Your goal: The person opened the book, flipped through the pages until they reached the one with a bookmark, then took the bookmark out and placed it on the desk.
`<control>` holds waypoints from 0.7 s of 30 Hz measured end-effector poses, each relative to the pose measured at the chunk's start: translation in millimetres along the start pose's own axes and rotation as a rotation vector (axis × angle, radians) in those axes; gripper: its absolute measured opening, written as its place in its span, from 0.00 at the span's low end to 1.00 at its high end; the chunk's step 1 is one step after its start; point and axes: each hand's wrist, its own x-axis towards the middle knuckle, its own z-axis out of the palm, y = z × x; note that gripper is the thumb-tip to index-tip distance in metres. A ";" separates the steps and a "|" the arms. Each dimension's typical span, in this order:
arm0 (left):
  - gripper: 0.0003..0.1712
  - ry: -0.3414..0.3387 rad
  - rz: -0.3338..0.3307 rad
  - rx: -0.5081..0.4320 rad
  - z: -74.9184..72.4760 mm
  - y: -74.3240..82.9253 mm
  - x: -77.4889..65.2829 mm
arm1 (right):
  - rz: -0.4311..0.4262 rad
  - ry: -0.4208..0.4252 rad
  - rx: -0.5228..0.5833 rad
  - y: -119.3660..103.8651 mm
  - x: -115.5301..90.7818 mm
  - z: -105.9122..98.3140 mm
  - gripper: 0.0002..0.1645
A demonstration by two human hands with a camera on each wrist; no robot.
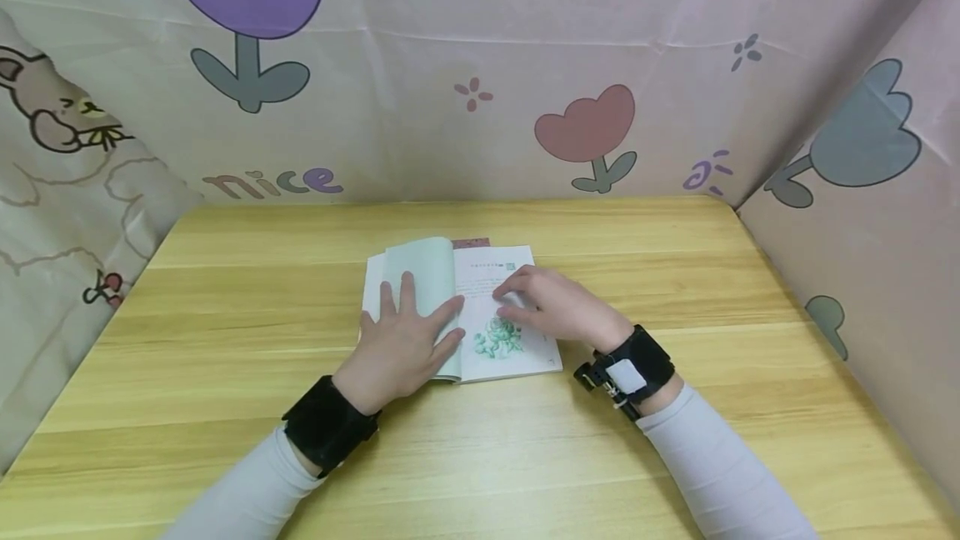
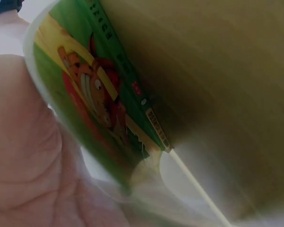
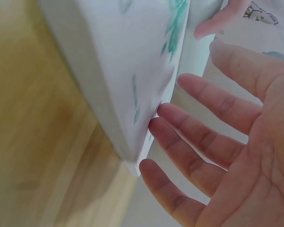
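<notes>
A paperback book (image 1: 495,365) lies spread on the wooden table, a green flower drawing on its right page. Across the pale green left leaf (image 1: 420,261), my left hand (image 1: 397,348) rests with its fingers spread. The left wrist view catches the palm (image 2: 28,151) beside the book's green cover (image 2: 99,90), which bears a cartoon figure and a printed spine. Over the right page is my right hand (image 1: 566,302), fingers loosely bent and tips at the paper. In the right wrist view its fingers (image 3: 199,137) stand apart from one another, close along the page, pinching nothing.
The wooden table (image 1: 480,457) extends around the book on all sides. A dark red edge (image 1: 471,243) shows just behind the book. Printed curtains (image 1: 420,107) hang along the back and both sides. Black bands (image 1: 330,426) are strapped on both wrists.
</notes>
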 end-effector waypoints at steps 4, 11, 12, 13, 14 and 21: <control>0.35 0.023 0.017 0.024 1.4 -2.0 -2.4 | 0.013 0.001 -0.030 2.6 1.1 0.7 0.22; 0.33 0.067 0.092 0.002 4.7 -5.0 -2.9 | 0.033 -0.018 -0.046 0.2 0.2 0.1 0.24; 0.33 0.059 0.097 0.004 5.2 -4.6 -2.5 | 0.034 -0.014 -0.049 -0.3 -0.2 -0.2 0.24; 0.31 0.047 0.097 0.007 5.5 -4.1 -2.3 | 0.035 -0.009 -0.053 -0.7 -0.6 -0.5 0.24; 0.30 0.036 0.100 0.017 5.8 -3.7 -2.0 | 0.034 -0.004 -0.056 -1.0 -0.9 -0.8 0.24; 0.28 -0.004 0.089 0.054 6.9 -0.5 -0.1 | 0.090 0.035 -0.072 -0.8 -2.5 -4.0 0.24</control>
